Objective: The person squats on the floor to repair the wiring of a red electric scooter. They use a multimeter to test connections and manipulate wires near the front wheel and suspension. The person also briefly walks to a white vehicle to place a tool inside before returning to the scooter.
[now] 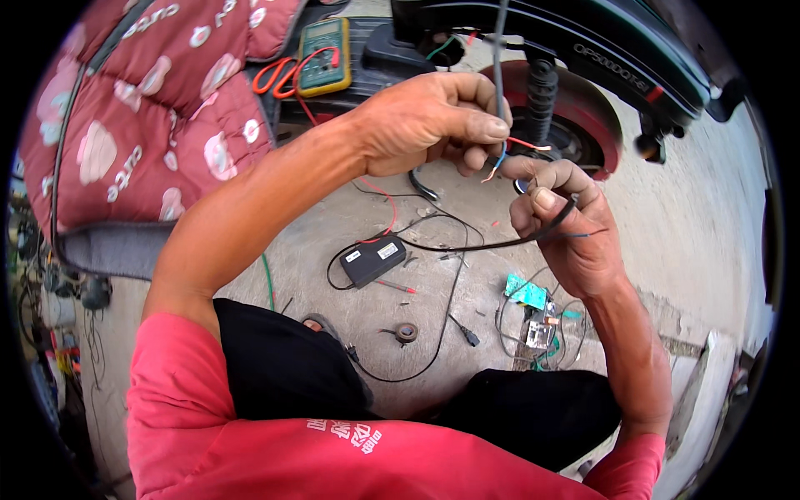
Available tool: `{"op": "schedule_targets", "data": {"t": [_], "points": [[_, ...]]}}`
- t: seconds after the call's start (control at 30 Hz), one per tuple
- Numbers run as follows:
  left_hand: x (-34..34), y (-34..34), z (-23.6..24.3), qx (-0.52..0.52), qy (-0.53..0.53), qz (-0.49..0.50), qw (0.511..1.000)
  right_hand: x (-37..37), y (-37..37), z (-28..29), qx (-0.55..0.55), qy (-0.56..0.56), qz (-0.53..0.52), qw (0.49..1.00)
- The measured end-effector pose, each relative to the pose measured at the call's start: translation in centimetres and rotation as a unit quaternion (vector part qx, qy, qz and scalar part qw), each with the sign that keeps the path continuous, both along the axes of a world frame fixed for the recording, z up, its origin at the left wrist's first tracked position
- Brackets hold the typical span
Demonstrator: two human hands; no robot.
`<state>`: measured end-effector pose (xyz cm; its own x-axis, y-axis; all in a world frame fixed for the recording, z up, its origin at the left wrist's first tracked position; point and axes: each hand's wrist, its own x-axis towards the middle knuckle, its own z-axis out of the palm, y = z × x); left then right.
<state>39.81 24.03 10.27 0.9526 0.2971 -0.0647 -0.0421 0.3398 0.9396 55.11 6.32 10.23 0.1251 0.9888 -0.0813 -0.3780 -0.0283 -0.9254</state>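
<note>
My left hand (437, 121) is closed round a grey cable (500, 50) that hangs down from above. Below its fingers, a red wire (527, 144) and a blue wire (498, 160) stick out with bare copper ends. Close by on the right, my right hand (575, 225) pinches a black cable (492, 246), with its thumb bent against the fingers. A thin bluish wire (587, 234) pokes out beside that palm. The two hands nearly meet; whether the wires of the two cables touch cannot be made out.
A black power adapter (372, 261) lies on the concrete, near a tape roll (406, 332) and a plug (471, 337). A multimeter (323, 57) with red leads rests on the scooter's footboard. The scooter's wheel (583, 117) stands behind my hands. A quilted cover (158, 125) hangs at left.
</note>
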Motion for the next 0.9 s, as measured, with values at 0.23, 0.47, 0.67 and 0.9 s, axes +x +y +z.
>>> {"op": "schedule_targets", "data": {"t": [0.23, 0.47, 0.67, 0.9], "points": [[1.7, -0.2, 0.0, -0.041, -0.101, -0.047, 0.993, -3.1, -4.7, 0.3, -0.062, 0.102, -0.140, 0.983], [2.5, -1.4, 0.6, 0.053, -0.120, -0.018, 0.991, -3.7, -5.4, -1.9, -0.041, 0.179, -0.160, 0.970], [2.6, -2.3, 1.4, 0.158, -0.133, 0.048, 0.977, -3.5, -4.7, -1.9, -0.034, 0.187, -0.122, 0.974], [3.0, -3.1, 1.7, 0.164, -0.120, 0.072, 0.977, -3.2, -4.4, -2.0, -0.013, 0.223, -0.108, 0.969]]}}
